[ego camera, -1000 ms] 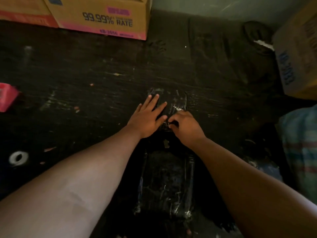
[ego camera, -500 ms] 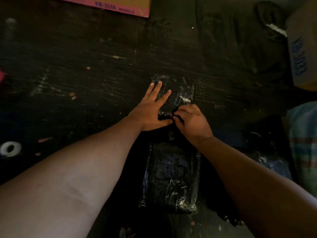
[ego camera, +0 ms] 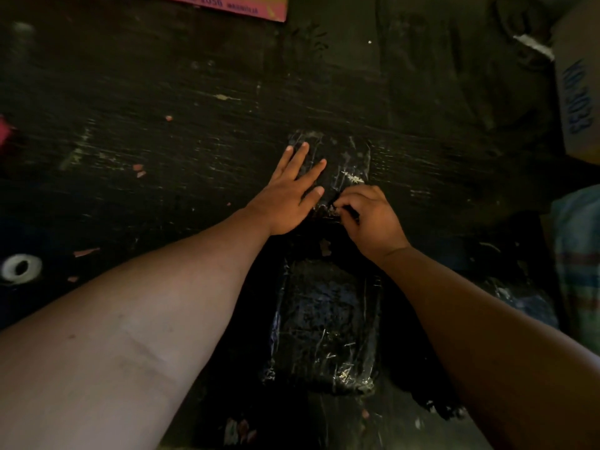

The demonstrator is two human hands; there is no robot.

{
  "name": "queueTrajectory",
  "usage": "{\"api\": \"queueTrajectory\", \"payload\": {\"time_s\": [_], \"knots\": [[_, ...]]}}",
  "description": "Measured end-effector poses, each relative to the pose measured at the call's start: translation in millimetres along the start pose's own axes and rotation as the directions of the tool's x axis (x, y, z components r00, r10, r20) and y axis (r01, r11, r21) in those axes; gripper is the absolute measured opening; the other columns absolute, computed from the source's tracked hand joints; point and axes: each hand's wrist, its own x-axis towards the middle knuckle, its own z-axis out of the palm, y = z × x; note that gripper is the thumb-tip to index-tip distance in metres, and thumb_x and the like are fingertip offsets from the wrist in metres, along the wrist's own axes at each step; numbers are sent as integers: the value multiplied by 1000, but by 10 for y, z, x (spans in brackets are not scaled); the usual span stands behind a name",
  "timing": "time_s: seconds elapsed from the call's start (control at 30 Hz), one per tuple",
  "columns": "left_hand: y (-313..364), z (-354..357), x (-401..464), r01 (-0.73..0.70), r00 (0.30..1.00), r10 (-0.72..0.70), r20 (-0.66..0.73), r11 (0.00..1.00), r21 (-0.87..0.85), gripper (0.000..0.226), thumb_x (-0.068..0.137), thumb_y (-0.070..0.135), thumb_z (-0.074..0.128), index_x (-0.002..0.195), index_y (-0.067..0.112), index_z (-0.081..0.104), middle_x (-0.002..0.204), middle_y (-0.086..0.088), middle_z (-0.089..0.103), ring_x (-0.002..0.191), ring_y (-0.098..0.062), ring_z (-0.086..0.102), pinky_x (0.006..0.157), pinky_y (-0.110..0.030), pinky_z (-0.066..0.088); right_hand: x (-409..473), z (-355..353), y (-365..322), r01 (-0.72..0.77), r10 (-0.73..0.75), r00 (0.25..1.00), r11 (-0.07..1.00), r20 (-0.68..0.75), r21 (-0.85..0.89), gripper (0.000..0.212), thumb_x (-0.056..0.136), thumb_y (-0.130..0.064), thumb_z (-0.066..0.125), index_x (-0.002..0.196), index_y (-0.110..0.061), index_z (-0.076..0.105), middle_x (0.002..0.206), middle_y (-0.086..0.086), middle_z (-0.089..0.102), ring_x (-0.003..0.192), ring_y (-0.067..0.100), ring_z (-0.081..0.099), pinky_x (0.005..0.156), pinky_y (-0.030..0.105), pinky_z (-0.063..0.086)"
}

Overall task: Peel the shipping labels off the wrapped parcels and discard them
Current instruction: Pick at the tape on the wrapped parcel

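Two black plastic-wrapped parcels lie on the dark floor. The far parcel [ego camera: 349, 159] is under my hands; the near parcel [ego camera: 324, 329] lies between my forearms. My left hand [ego camera: 289, 196] presses flat on the far parcel's left side with straight, spread fingers. My right hand [ego camera: 370, 219] has its fingers curled and pinches something at that parcel's near edge; the dim light hides whether it is a label or the wrap. No label shows plainly on either parcel.
A cardboard box with a pink band [ego camera: 227, 4] stands at the top. Another box [ego camera: 578, 99] is at the right, above a striped cloth [ego camera: 578, 271]. A tape roll [ego camera: 20, 268] lies at the left. Small paper scraps [ego camera: 139, 170] dot the floor.
The view has tilted down and closer. My right hand's fingers have curled tighter at the far parcel's near edge. My left hand stays flat on it.
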Motion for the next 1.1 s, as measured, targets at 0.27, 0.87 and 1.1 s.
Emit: {"api": "queueTrajectory", "payload": {"time_s": [0.27, 0.87, 1.1], "knots": [[28, 51, 23, 23, 999, -21, -39, 999, 41, 58, 107, 42, 37, 160, 36, 15, 167, 5, -21, 151, -19, -25, 119, -34, -4, 16, 84, -35, -108, 110, 994, 990, -18, 90, 12, 86, -14, 72, 98, -16, 74, 104, 1, 61, 104, 16, 48, 87, 15, 33], [40, 21, 14, 18, 1000, -17, -22, 999, 51, 60, 107, 43, 39, 161, 34, 13, 167, 4, -22, 151, -20, -26, 120, -37, -4, 115, -34, -72, -104, 99, 989, 994, 111, 36, 9, 89, -12, 68, 96, -16, 71, 103, 0, 58, 102, 14, 46, 85, 17, 32], [20, 32, 17, 9, 1000, -8, -24, 998, 55, 61, 107, 44, 38, 161, 34, 13, 167, 3, -22, 151, -19, -26, 119, -35, -5, 106, -137, -51, -106, 97, 983, 993, 155, 54, 11, 91, -8, 61, 95, -14, 69, 103, 1, 61, 103, 17, 50, 89, 23, 38]]}}
